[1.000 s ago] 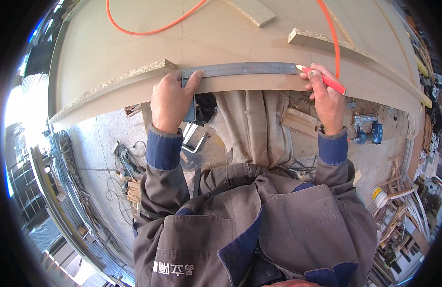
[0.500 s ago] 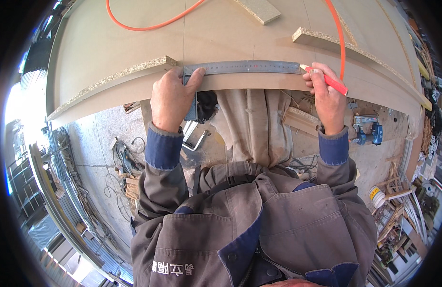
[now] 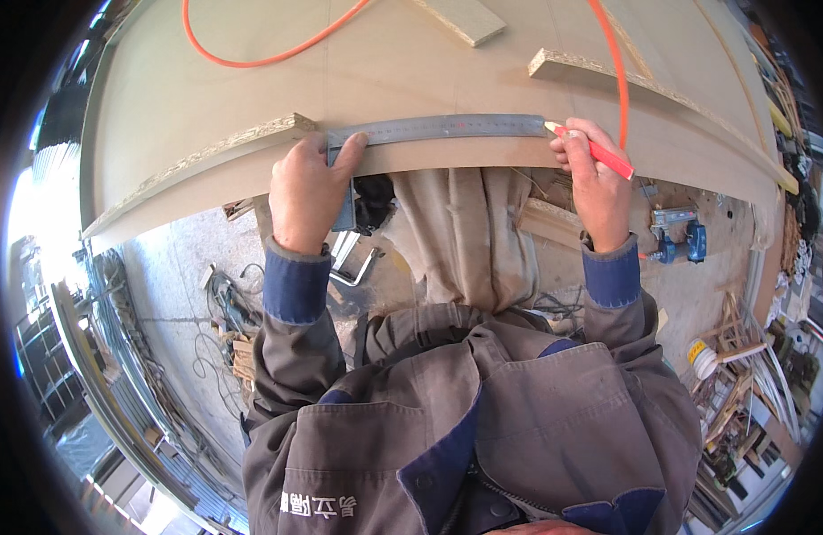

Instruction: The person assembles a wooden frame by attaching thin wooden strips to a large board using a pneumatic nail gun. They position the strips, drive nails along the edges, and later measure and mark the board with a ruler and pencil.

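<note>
A try square (image 3: 438,127) lies with its steel blade flat along the front of a large brown board (image 3: 411,80). Its stock hangs down past the board's front edge. My left hand (image 3: 304,201) is closed around the stock end, thumb on top of the blade. In my right hand (image 3: 600,201) is a red carpenter's pencil (image 3: 613,160), pinched between thumb and fingers, its pale tip at the blade's right end. Just beyond my left hand a chipboard strip (image 3: 206,171) rests on the board.
Another chipboard strip (image 3: 652,96) lies to the right, and a short piece (image 3: 465,20) farther back. An orange hose (image 3: 278,61) loops across the board. Below the edge are a blue-and-silver tool (image 3: 679,236), a metal clamp (image 3: 353,267) and wood scraps (image 3: 737,401).
The board and everything on it have shifted slightly left in the picture, along with both hands. The grip on the square and pencil looks the same, the tip still at the blade's end.
</note>
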A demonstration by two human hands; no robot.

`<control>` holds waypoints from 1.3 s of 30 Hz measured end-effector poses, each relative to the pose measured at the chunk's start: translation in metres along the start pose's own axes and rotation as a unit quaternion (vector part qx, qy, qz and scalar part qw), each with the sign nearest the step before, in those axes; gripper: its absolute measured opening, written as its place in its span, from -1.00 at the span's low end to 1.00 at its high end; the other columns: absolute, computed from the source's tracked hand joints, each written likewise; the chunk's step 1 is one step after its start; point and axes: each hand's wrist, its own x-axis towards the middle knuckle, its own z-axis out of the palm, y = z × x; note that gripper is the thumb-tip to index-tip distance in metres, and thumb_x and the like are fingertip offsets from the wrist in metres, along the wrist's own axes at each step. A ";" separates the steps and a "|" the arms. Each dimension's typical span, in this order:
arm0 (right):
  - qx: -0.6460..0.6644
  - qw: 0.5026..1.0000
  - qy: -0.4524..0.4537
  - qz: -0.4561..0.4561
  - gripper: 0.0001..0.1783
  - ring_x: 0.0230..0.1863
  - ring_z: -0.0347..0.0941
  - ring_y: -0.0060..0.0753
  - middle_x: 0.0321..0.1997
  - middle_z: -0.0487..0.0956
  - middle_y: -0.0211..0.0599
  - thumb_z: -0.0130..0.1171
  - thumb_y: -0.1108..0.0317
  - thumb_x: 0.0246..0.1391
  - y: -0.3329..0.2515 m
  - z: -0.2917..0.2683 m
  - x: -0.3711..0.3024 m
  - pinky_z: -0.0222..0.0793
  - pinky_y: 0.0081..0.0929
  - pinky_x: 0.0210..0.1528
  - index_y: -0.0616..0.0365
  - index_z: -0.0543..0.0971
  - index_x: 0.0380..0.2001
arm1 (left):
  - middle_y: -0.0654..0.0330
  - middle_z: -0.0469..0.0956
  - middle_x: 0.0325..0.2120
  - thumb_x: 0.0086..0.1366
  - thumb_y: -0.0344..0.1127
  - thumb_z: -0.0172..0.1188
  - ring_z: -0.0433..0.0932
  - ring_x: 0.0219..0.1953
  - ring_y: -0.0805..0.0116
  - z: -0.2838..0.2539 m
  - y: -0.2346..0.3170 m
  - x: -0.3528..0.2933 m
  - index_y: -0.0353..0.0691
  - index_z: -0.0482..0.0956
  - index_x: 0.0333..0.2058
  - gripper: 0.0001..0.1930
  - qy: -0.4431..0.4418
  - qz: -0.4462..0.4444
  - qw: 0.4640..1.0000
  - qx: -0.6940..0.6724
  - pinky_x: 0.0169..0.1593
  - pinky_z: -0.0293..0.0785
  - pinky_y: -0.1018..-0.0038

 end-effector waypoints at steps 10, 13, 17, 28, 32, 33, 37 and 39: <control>0.008 0.999 0.025 0.029 -0.72 -0.32 0.52 -0.59 -0.31 0.65 -0.31 0.06 0.31 0.34 0.001 0.001 0.002 0.48 -0.58 -0.23 0.32 0.59 -0.09 | -0.15 0.59 -0.56 0.23 0.17 0.30 0.61 -0.42 -0.19 0.001 -0.002 -0.003 -0.36 0.63 -0.43 -0.44 0.012 0.003 1.000 -0.001 -0.31 0.52 0.10; 0.006 1.000 0.005 0.013 -0.71 -0.31 0.53 -0.58 -0.29 0.67 -0.25 0.07 0.31 0.35 -0.001 0.006 0.015 0.49 -0.57 -0.23 0.33 0.59 -0.05 | -0.15 0.58 -0.57 0.24 0.16 0.30 0.61 -0.44 -0.18 0.002 -0.003 -0.003 -0.37 0.63 -0.43 -0.45 0.010 0.003 1.000 -0.006 -0.32 0.51 0.11; 0.086 0.996 0.008 -0.028 -0.69 -0.34 0.53 -0.59 -0.32 0.67 -0.25 0.07 0.29 0.36 -0.026 0.032 0.022 0.49 -0.58 -0.27 0.36 0.58 -0.08 | -0.13 0.60 -0.56 0.23 0.15 0.30 0.62 -0.42 -0.18 0.001 -0.001 -0.004 -0.36 0.64 -0.41 -0.46 0.015 0.002 1.000 -0.001 -0.32 0.53 0.11; 0.125 0.976 -0.176 0.020 -0.64 -0.54 0.50 -0.62 -0.55 0.62 -0.31 0.12 0.21 0.27 -0.059 0.144 0.043 0.46 -0.60 -0.43 0.34 0.63 -0.40 | -0.10 0.62 -0.56 0.23 0.15 0.32 0.64 -0.41 -0.16 0.002 -0.002 -0.004 -0.32 0.64 -0.43 -0.48 0.015 -0.012 1.000 -0.020 -0.32 0.55 0.11; 0.099 0.975 -0.197 0.021 -0.64 -0.51 0.53 -0.60 -0.52 0.64 -0.29 0.13 0.21 0.28 -0.061 0.145 0.045 0.48 -0.60 -0.41 0.35 0.63 -0.38 | -0.09 0.62 -0.56 0.23 0.14 0.32 0.63 -0.42 -0.16 0.003 -0.004 -0.005 -0.32 0.63 -0.45 -0.49 0.018 -0.012 1.000 -0.012 -0.33 0.55 0.11; 0.096 0.974 -0.205 0.021 -0.64 -0.50 0.54 -0.59 -0.51 0.65 -0.28 0.13 0.21 0.28 -0.061 0.145 0.045 0.49 -0.60 -0.41 0.35 0.63 -0.38 | -0.09 0.62 -0.56 0.23 0.14 0.32 0.63 -0.42 -0.16 0.003 -0.004 -0.005 -0.32 0.62 -0.45 -0.48 0.018 -0.012 1.000 -0.009 -0.33 0.55 0.11; 0.103 0.969 -0.222 0.019 -0.64 -0.47 0.56 -0.57 -0.46 0.66 -0.26 0.15 0.20 0.28 -0.062 0.145 0.044 0.51 -0.59 -0.38 0.36 0.64 -0.37 | -0.09 0.61 -0.57 0.24 0.14 0.31 0.63 -0.42 -0.16 0.003 -0.004 -0.005 -0.31 0.61 -0.46 -0.48 0.019 -0.010 1.000 -0.006 -0.34 0.54 0.11; 0.094 0.969 -0.229 0.022 -0.63 -0.46 0.57 -0.57 -0.44 0.67 -0.26 0.16 0.19 0.28 -0.063 0.144 0.045 0.52 -0.58 -0.38 0.35 0.64 -0.36 | -0.09 0.61 -0.57 0.24 0.14 0.31 0.63 -0.42 -0.16 0.003 -0.004 -0.004 -0.31 0.61 -0.46 -0.48 0.019 -0.011 1.000 -0.008 -0.34 0.54 0.11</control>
